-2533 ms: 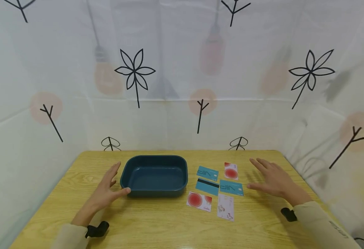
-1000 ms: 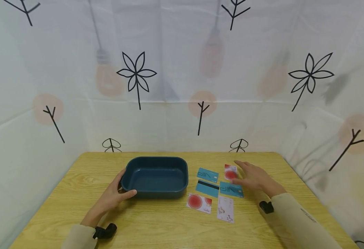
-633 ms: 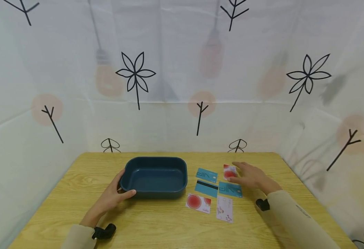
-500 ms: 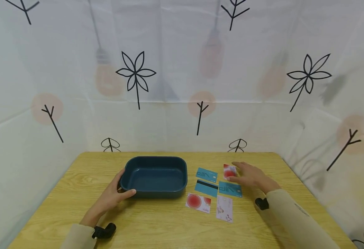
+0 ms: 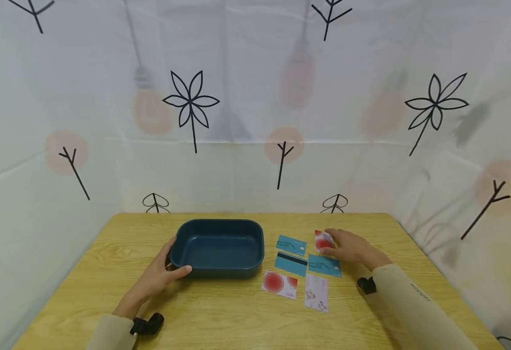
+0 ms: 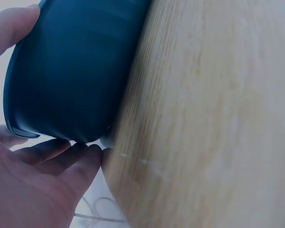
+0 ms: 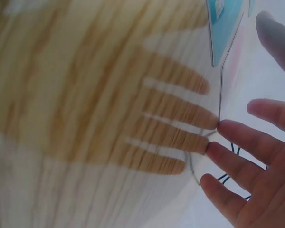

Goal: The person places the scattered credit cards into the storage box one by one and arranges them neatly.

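Observation:
My left hand [image 5: 153,275] holds the left end of a deep dark-blue plastic tray [image 5: 251,271], thumb at its front corner. In the left wrist view the fingers [image 6: 78,173] press against the outer wall of the tray [image 6: 80,71], with the thumb on its rim. My right hand [image 5: 353,247] reaches over the right edge of an upright red-and-white card [image 5: 322,241]. Its fingers are spread; in the right wrist view fingertips [image 7: 228,127] touch the tabletop beside the cards, while index and thumb are raised. A blue card [image 7: 223,28] edge shows there.
Left of and below that card lie blue VIP cards [image 5: 291,245] [image 5: 324,265], a blue card with a black stripe [image 5: 291,265], another red-and-white card [image 5: 279,285] and a pale pink card [image 5: 316,293]. A white printed cloth [image 5: 242,170] stands behind the wooden table [image 5: 220,316].
My left hand has moved right onto the tray's end. My right hand has come left from the table's right side to the upright red-and-white card. Cards and tray stay in place.

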Demonstrator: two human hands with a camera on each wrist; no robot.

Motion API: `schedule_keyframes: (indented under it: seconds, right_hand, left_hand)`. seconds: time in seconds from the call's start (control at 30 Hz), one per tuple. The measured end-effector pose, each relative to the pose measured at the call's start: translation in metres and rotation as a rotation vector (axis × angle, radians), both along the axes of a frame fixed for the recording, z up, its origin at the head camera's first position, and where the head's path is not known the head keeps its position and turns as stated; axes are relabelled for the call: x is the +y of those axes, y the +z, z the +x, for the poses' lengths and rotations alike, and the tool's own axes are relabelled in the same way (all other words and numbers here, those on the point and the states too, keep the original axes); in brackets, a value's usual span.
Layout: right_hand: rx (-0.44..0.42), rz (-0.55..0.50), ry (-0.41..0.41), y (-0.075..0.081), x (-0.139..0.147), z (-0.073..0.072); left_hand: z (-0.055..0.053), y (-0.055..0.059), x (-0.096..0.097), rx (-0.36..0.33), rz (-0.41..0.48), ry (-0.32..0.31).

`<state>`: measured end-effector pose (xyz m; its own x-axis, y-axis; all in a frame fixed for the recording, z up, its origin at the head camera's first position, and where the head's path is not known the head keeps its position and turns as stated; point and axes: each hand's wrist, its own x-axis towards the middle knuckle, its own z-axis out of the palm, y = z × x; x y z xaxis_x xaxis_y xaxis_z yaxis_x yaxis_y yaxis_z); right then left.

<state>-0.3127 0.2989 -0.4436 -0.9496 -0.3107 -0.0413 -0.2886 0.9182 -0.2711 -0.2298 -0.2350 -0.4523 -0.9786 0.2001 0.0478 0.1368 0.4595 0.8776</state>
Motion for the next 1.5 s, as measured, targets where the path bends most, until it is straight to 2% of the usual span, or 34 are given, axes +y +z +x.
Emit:
schedule_keyframes:
  seconds: [0.23, 0.47, 0.67, 0.93, 1.17, 1.3, 1.5]
  right_hand:
    - [0.040, 0.003, 0.045, 0.000, -0.002, -0.001]
    - [0.069, 0.045, 0.073, -0.005, -0.002, -0.009]
    - [0.040, 0.021, 0.062, -0.006, 0.001, -0.014]
    - [-0.030, -0.090, 0.014, -0.002, 0.003, -0.017]
    - [0.007, -0.035, -0.026, -0.006, -0.008, -0.015]
    - [0.008, -0.022, -0.018, -0.008, -0.009, -0.016]
    - [-0.046, -0.089, 0.053, -0.006, -0.001, -0.019]
  left_hand:
    - [0.002, 0.002, 0.001, -0.015, 0.032, -0.004]
    - [0.002, 0.002, 0.002, -0.020, 0.030, 0.001]
    - [0.001, 0.002, 0.002, -0.019, 0.012, -0.002]
    - [0.000, 0.000, 0.001, -0.008, 0.012, -0.002]
    - [0.001, 0.002, 0.000, -0.024, 0.004, 0.002]
    - [0.001, 0.002, -0.001, -0.034, 0.010, 0.003]
    - [0.001, 0.004, 0.000, -0.033, 0.003, 0.002]
